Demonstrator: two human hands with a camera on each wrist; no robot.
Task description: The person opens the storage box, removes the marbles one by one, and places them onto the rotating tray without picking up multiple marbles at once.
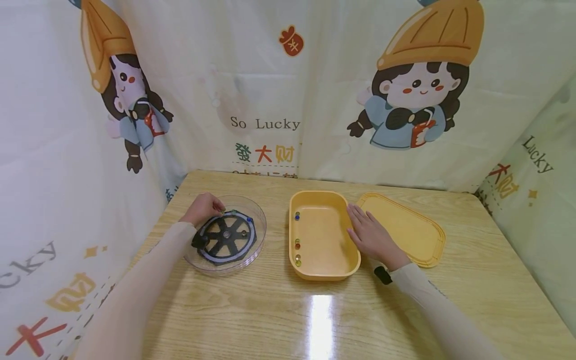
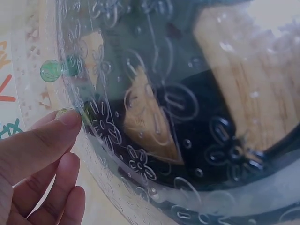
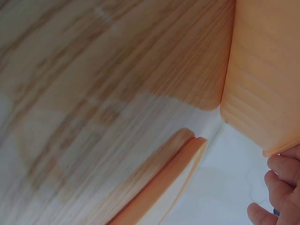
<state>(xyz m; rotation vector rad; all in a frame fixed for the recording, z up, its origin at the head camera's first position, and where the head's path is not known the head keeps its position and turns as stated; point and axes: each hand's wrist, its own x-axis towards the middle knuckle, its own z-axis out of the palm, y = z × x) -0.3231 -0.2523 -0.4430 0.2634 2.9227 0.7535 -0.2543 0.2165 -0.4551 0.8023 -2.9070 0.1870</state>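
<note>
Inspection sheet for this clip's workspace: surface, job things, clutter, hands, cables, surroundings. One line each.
Surface: wood-grain table, with a white glare patch toward the front.
Job things: clear dish, black spoked frame showing in or under it; yellow box with marbles along its left side.
Clutter: yellow lid, right of the box.
Hands: left hand pinches what looks like a marble at the dish's edge; right hand touches the box's right rim.
Cables: nothing seen.
Surroundings: curtain printed with cartoon figures and lettering.
</note>
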